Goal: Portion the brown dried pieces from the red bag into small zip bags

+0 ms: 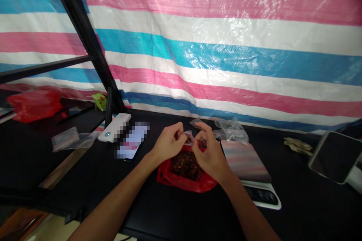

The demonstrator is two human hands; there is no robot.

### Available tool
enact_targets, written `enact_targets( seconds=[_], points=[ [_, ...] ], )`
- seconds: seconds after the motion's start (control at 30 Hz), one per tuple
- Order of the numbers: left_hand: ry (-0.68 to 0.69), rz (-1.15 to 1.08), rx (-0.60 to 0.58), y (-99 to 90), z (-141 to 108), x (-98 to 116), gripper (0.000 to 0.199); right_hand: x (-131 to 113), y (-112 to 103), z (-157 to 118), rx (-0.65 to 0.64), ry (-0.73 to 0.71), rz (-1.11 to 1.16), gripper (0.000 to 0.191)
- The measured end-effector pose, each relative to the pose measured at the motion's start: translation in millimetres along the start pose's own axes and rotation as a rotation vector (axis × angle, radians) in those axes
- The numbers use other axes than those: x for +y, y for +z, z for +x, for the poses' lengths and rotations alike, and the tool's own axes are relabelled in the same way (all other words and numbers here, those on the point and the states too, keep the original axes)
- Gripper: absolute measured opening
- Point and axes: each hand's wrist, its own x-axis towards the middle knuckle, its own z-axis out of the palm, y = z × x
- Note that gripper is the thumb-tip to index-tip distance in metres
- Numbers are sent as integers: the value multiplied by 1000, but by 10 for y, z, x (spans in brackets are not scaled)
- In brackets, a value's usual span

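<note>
A small clear plastic bag (pixel 187 135) with brown bits in it is pinched between both hands. My left hand (pixel 170 141) grips its left side, with thumb and fingers pressed together. On the other side my right hand (pixel 207 150) holds the bag with bent fingers. Just below the hands lies an open red bag (pixel 183 184) on the black table (pixel 175 214), filled with dark reddish-brown dried pieces (pixel 186 165). My right hand covers part of the red bag's right side.
Left of the hands lie a phone (pixel 134 141), a white device (pixel 115 127) and clear bags (pixel 73 139). On the right are a scale (pixel 266 195) with a patterned pad (pixel 246 161), crumpled plastic (pixel 233 131) and a dark-screened device (pixel 335 157). A striped sheet (pixel 226 60) hangs behind.
</note>
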Motion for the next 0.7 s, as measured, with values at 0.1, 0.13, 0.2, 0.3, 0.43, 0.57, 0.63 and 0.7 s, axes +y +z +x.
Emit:
enact_targets(
  seconds=[0.1,0.13,0.2,0.3,0.43,0.57,0.63,0.7],
  points=[
    [115,-9,-41,14,-15,-18,22,-27,-101,8,-56,91,-29,53],
    [168,-13,-53,16,-27,-13,23,-17,-129,13,-57,123,-25,54],
    [257,-31,-86,3,-53,19,23,35,-162,28,-38,176,-4,54],
    [281,-68,-179,-57,-82,96,21,146,-152,57,-9,191,65,51],
    [246,-177,-321,-140,-77,138,16,211,-88,96,74,191,177,45],
    [151,-334,-298,-199,-39,103,12,154,-49,95,119,137,190,42],
    [59,-342,-306,-236,-22,91,17,102,-36,73,88,97,194,39],
    [-28,-351,-387,-272,-13,84,31,46,-23,45,52,40,183,35]
  ],
)
